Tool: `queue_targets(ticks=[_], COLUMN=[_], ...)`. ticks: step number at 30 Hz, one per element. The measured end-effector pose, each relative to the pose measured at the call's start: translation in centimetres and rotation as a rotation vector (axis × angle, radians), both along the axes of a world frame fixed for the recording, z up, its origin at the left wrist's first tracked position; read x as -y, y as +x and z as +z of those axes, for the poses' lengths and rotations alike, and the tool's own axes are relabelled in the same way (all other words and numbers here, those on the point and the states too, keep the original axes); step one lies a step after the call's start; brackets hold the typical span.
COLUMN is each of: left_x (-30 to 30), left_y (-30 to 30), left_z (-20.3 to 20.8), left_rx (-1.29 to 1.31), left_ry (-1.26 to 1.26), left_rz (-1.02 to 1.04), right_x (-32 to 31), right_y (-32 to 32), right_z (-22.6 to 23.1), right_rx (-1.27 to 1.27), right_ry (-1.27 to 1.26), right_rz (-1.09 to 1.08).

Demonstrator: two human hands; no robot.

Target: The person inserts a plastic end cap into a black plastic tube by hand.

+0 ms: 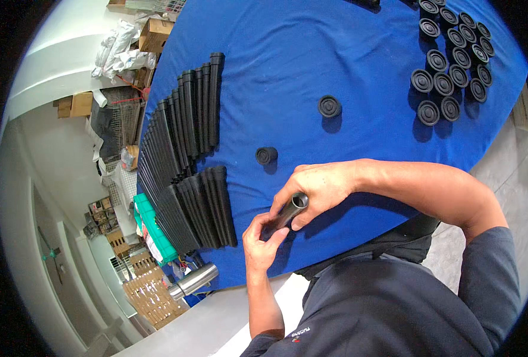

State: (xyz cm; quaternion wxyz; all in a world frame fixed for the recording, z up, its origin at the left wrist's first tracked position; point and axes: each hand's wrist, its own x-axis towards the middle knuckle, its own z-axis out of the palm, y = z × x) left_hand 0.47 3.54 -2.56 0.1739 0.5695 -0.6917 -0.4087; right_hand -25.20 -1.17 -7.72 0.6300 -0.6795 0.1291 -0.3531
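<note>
Bright light covers the blue cloth, shadows fall below the black caps at upper right, the dark tube at centre and metal cylinder at lower left gleam, and outer edges curve

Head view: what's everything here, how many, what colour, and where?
Cloth: 1, blue, centre.
Open-ended tube: 1, dark, held at centre.
Loose ringed caps: 2, black, mid-cloth.
Grouped ringed caps: over a dozen, black, upper right.
Long slim pieces: many, black, two rows left.
Metal cylinder: apparently 1, silver, lower left.
Crate: 1, green, left of cloth.
Cardboard boxes: several, brown, upper left.
Plastic wrapping: uncountable, white, upper left.
Shirt: 1, dark, lower right.
Left hand: 1, bare, lower part of tube.
Right hand: 1, bare, near tube's open end.
</note>
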Motion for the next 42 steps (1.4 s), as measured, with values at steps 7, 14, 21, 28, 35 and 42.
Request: queue_targets(ticks=[7,14,21,28,35,42], left_x=[0.6,0.6,-0.1,0.8,0.4,0.3], left_y=[0.9,2.0,0.6,0.4,1.1,0.0], left_z=[0.7,-0.6,-1.4,-0.7,-1.9,-1.3], left_rx=[-0.064,-0.127,-0.184,-0.044,-0.144,-0.211], left_ry=[0.112,0.162,-0.011,-0.145,0.014,0.043], left_rz=[-0.123,0.068,-0.01,-0.181,-0.068,-0.031], right_x=[0.4,0.3,0.3,0.5,0.5,0.6], right_y=[0.1,-0.2,0.1,0.0,-0.1,-0.4], right_z=[0.0,0.5,0.2,0.3,0.3,0.5], right_rx=[-0.035,-0.042,-0.037,-0.086,-0.071,-0.069], right_ry=[-0.044,-0.043,-0.042,-0.027,0.053,-0.036], right_rz=[0.018,0.01,-0.008,0.033,0.053,-0.012])
